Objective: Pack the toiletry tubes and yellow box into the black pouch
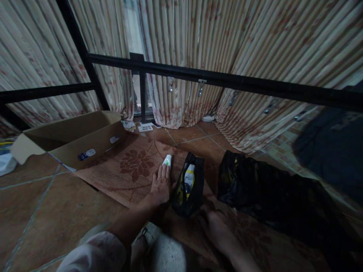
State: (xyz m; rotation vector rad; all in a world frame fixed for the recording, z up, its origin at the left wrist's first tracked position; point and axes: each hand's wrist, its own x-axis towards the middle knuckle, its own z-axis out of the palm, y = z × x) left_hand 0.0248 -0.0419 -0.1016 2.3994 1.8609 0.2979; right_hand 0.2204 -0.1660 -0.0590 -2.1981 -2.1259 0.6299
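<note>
a wide wall of striped curtains (255,56) closes the back of the view, with a black metal frame (227,81) crossing in front of it. on the tiled floor (42,211) lies a woven mat with a flower pattern (133,166), and at the left an open cardboard box (70,138) stands with one corner on the mat edge. at the right a big black plastic bag (255,185) is crumpled on the floor, well apart from the left hand.

between the two hands stands a small black pouch (188,185), its mouth open upward, with something yellow and white inside. its long axis runs away from the person, nearly parallel to the left forearm.

the left hand (161,185) lies flat on the mat, palm down, fingers stretched and close together, holding nothing. it is just beside the left side of the pouch. straight ahead of its fingertips, touching or almost touching them, lies a small white tube with a green mark (167,160); its long axis points away from the person, in line with the fingers. so the left hand is clearly the nearer one to the tube.

the right hand (218,228) rests low in the dark, near the bottom end of the pouch; it seems loosely spread, but whether it grips anything i cannot tell.
</note>
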